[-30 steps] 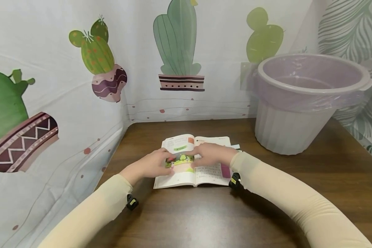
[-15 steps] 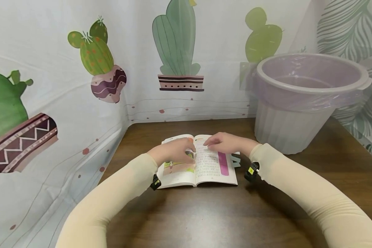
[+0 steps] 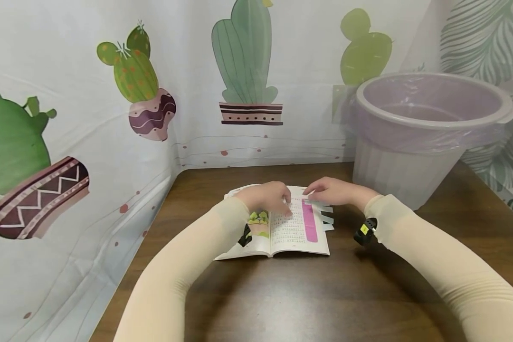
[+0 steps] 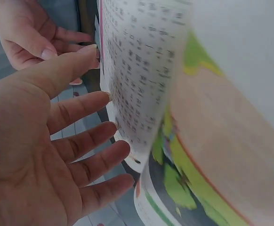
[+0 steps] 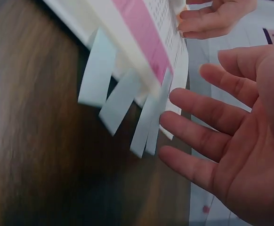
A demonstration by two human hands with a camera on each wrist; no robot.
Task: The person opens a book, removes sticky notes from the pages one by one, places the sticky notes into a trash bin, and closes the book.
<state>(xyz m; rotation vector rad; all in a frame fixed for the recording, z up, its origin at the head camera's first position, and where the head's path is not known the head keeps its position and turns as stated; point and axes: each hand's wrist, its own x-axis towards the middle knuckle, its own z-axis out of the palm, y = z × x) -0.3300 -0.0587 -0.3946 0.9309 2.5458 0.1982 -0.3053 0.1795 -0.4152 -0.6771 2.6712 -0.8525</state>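
An open book (image 3: 297, 232) with a coloured picture on its left page and a pink band on its right page lies on the table. Pale blue-green paper tabs (image 5: 120, 96) stick out from its right edge. My left hand (image 3: 270, 197) is over the upper part of the right page, fingers loosely spread; in the left wrist view its fingertips come right at the page of print (image 4: 139, 66). At the book's upper right corner is my right hand (image 3: 335, 191), its relaxed fingertips close beside the tabs in the right wrist view. Neither hand grips anything.
A large pale bin (image 3: 393, 166) with a purple plastic liner stands on the brown table (image 3: 282, 299) at the back right. A white cloth (image 3: 192, 147) printed with cacti hangs behind and along the left side.
Both hands have moved right: the left from the picture page across to the right page, the right from the middle of the book to its upper right edge. The book stays in place.
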